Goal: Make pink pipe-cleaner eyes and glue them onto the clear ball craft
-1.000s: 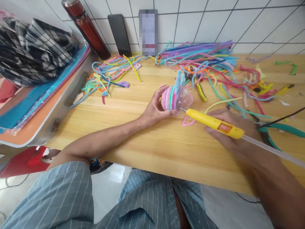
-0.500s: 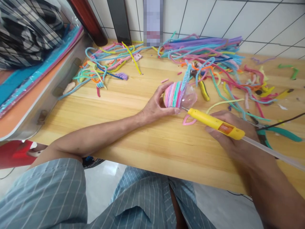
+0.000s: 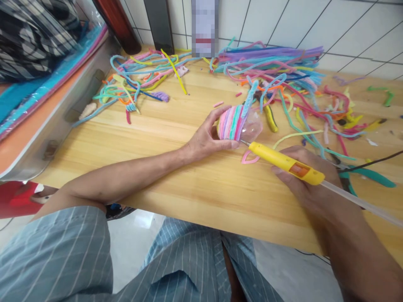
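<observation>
My left hand (image 3: pixel 208 136) grips a clear plastic ball (image 3: pixel 252 126) by its left part, which is wound with pipe cleaner (image 3: pixel 232 122) in pink, purple and mint stripes. The right part of the ball is bare. A light-blue twisted length (image 3: pixel 250 100) sticks up from the edge of the winding. My right hand (image 3: pixel 302 172) is closed around a yellow hot glue gun (image 3: pixel 277 159) with a long clear glue stick in its back end. Its metal nozzle is at the lower edge of the stripes, by my left thumb. A pink loop (image 3: pixel 250 157) lies under the nozzle.
A bundle of pipe cleaners (image 3: pixel 270 58) lies against the tiled wall, with loose pieces (image 3: pixel 343 113) scattered to the right. Another tangle (image 3: pixel 132 84) is at the back left. Green-handled pliers (image 3: pixel 374 175) lie beside my right hand. A plastic bin (image 3: pixel 59 130) stands at left.
The view has shifted slightly. Both hands, the ball and the glue gun keep nearly the same places relative to each other; the nozzle stays by the winding's lower edge.
</observation>
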The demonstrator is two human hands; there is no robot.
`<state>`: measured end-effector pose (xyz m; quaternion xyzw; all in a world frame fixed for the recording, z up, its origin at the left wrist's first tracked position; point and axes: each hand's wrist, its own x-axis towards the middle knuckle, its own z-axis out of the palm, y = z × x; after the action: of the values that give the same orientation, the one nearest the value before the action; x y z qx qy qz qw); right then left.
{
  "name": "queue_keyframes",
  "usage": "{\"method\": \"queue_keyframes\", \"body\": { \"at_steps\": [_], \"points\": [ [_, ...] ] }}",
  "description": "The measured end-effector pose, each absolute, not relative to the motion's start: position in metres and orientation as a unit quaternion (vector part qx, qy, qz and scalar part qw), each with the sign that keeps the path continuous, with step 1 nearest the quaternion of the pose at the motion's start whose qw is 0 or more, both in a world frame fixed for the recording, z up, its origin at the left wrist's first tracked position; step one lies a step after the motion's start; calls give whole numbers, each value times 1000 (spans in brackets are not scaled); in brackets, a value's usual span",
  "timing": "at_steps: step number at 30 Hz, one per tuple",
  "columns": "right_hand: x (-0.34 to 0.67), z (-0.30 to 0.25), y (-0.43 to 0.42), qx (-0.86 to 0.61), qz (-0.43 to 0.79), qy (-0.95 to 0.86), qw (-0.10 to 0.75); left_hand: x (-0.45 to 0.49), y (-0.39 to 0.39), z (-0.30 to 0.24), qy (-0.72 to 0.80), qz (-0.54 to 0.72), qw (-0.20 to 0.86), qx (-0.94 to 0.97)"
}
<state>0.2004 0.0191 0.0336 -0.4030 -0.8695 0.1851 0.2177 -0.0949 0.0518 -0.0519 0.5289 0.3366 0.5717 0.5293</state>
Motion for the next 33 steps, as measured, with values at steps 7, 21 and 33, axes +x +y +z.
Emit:
{"method": "queue_keyframes", "body": {
  "at_steps": [7,21,33],
  "points": [
    [197,31,12,-419,176,-859,235,-96,53,-54,338,564,527,539],
    [197,29,14,-400,158,-872,233,-96,53,-54,337,562,533,535],
    [202,22,21,-365,160,-879,261,-107,65,-72,350,493,466,646]
  ]
}}
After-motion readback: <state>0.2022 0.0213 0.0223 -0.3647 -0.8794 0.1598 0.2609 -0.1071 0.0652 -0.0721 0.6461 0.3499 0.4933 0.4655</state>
